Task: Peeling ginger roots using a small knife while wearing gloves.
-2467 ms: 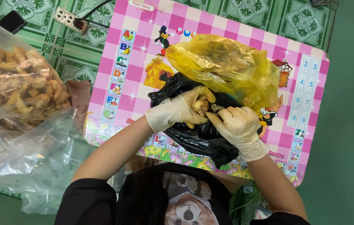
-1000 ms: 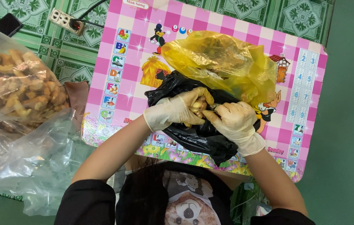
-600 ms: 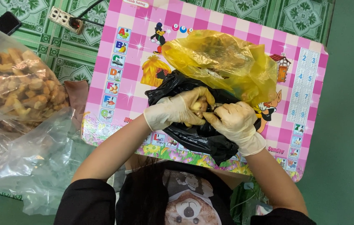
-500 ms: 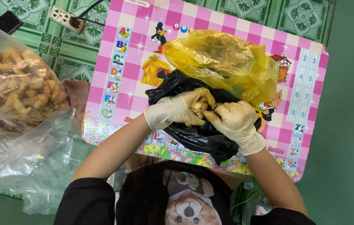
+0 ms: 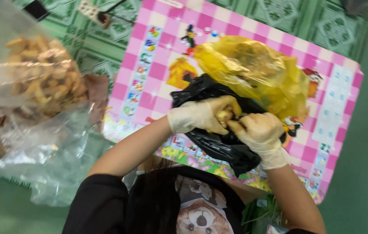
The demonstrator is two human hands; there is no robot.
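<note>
Gloved left hand (image 5: 205, 116) and right hand (image 5: 259, 130) gripping small tan piece (image 5: 225, 116), black bag (image 5: 218, 143), yellow bag (image 5: 253, 71)

In my gloved fingers (image 5: 225, 110) I hold a small, knobbly, pale-brown piece of root (image 5: 226, 116), pinched between both hands and mostly hidden by them. It sits just above a crumpled black plastic bag (image 5: 218, 145) lying open on the pink checked table (image 5: 149, 69). A bulging, translucent yellow plastic bag (image 5: 257, 73) touches the black one's far edge.
</note>
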